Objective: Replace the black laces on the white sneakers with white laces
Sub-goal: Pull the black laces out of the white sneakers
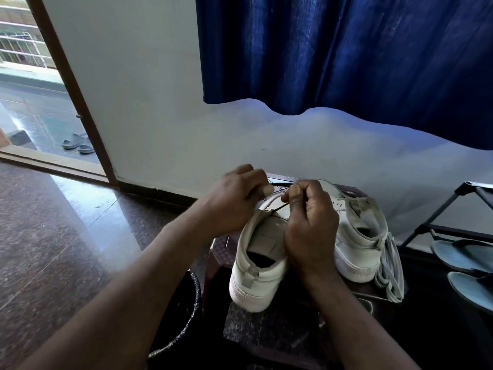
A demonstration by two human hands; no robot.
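Note:
Two white sneakers stand side by side on a dark stool (280,324), heels toward me. Over the left sneaker (257,265) both my hands work at the front eyelets. My left hand (234,198) pinches a strand of the black lace (280,185) near the toe end. My right hand (309,225) has its fingers curled and pinches the same black lace above the tongue. The right sneaker (360,233) shows no lace. A bundle of white laces (392,273) lies on the stool against its right side.
A black bin (181,311) sits on the floor left of the stool. A black shoe rack (458,236) with grey sandals (469,268) stands at the right. A blue curtain (346,54) hangs on the wall behind. An open doorway (34,108) is at far left.

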